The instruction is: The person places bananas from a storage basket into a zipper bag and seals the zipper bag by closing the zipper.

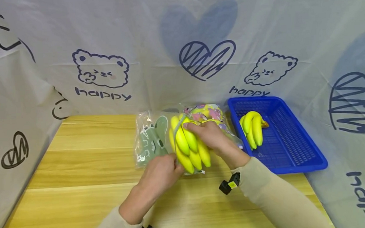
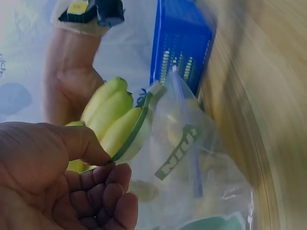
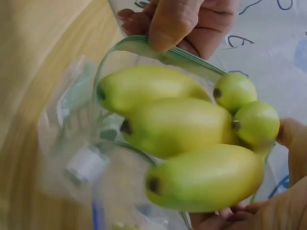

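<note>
Bananas (image 1: pixel 190 147) in right hand (image 1: pixel 212 136), left hand (image 1: pixel 160 172) pinching bag rim (image 2: pixel 136 132)

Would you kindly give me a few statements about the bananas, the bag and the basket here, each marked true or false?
1. The right hand holds a bunch of yellow bananas. True.
2. The left hand pinches the rim of a clear zip bag. True.
3. The blue basket holds nothing. False: a second banana bunch lies in it.
4. The basket stands to the left of the hands. False: in the head view it stands to their right.
5. The held bunch is at the bag's open mouth. True.
</note>
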`<state>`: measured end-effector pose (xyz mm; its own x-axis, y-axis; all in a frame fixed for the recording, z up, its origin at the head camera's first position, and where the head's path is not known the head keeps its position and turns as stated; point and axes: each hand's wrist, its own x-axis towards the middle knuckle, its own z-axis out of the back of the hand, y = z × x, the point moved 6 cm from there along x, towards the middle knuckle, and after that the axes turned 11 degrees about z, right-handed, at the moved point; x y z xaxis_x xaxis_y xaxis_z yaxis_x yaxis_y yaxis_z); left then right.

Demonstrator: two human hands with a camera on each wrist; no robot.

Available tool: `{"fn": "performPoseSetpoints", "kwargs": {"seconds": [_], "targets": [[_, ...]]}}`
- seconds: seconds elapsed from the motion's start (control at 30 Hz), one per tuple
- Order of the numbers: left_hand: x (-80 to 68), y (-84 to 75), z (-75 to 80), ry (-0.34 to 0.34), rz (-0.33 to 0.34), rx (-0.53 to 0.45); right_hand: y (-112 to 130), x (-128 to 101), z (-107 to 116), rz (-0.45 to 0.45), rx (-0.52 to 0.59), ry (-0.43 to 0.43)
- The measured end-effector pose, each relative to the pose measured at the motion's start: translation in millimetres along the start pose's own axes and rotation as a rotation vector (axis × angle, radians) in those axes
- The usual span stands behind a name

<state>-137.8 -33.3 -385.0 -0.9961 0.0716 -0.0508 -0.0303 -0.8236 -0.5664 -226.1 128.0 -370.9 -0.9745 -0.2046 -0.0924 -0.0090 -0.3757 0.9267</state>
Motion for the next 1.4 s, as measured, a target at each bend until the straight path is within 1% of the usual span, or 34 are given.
{"fn": "performPoseSetpoints", "kwargs": {"seconds": [0.1, 0.17, 0.23, 0.33, 0.43, 0.53, 0.6, 0.67, 0.73, 0.83, 0.9, 0.93, 1.0, 1.07, 1.13, 1.23, 1.3, 1.4], "targets": [[-2.2, -4.5, -1.0, 0.029, 0.006, -0.045, -5, 1, -5, -0.003, 0.067, -0.035], [-2.5, -6.3, 0.6, 0.031, 0.021, -0.082, -6, 0, -9, -0.002, 0.084, -0.04], [-1.9, -6.8, 4.1, 0.004, 0.033, -0.105, -5, -1, -13, 0.0, 0.094, -0.028], [-0.2, -4.4, 9.7, -0.055, 0.054, -0.118, 0, -3, -12, 0.007, 0.102, -0.037], [0.7, -1.4, 14.9, -0.129, 0.054, -0.079, 4, -2, -8, 0.009, 0.121, -0.068], [0.7, 1.7, 15.7, -0.158, 0.054, -0.022, 3, -2, -6, -0.013, 0.126, -0.078], [0.2, 4.1, 13.0, -0.143, 0.065, 0.018, 1, -3, -7, -0.04, 0.137, -0.075], [-0.8, 6.0, 7.8, -0.106, 0.07, 0.056, -1, -3, -8, -0.056, 0.181, -0.087], [-2.6, 5.4, 2.7, -0.083, 0.052, 0.087, -3, -3, -10, -0.062, 0.242, -0.112], [-5.8, 1.0, -3.5, -0.033, 0.016, 0.051, -5, -3, -15, -0.066, 0.339, -0.156], [-6.9, -2.7, -3.8, 0.003, -0.002, -0.01, -6, -5, -18, -0.067, 0.361, -0.189], [-6.8, -3.7, -3.0, 0.023, 0.004, -0.045, -6, -6, -20, -0.063, 0.363, -0.205], [-5.7, -3.7, 0.3, 0.043, 0.023, -0.099, -4, -7, -23, -0.042, 0.352, -0.224], [-4.4, -2.9, 4.8, 0.032, 0.051, -0.134, 0, -9, -25, -0.012, 0.336, -0.227], [-3.6, -2.6, 6.2, 0.021, 0.073, -0.143, 4, -10, -27, 0.025, 0.335, -0.234], [-4.5, -6.2, 3.9, 0.033, 0.07, -0.147, 7, -11, -29, 0.063, 0.308, -0.261], [-6.2, -9.3, 2.5, 0.05, 0.061, -0.182, 7, -10, -30, 0.083, 0.241, -0.273], [-6.9, -11.4, 4.9, 0.024, 0.059, -0.255, 4, -9, -33, 0.074, 0.077, -0.242]]}}
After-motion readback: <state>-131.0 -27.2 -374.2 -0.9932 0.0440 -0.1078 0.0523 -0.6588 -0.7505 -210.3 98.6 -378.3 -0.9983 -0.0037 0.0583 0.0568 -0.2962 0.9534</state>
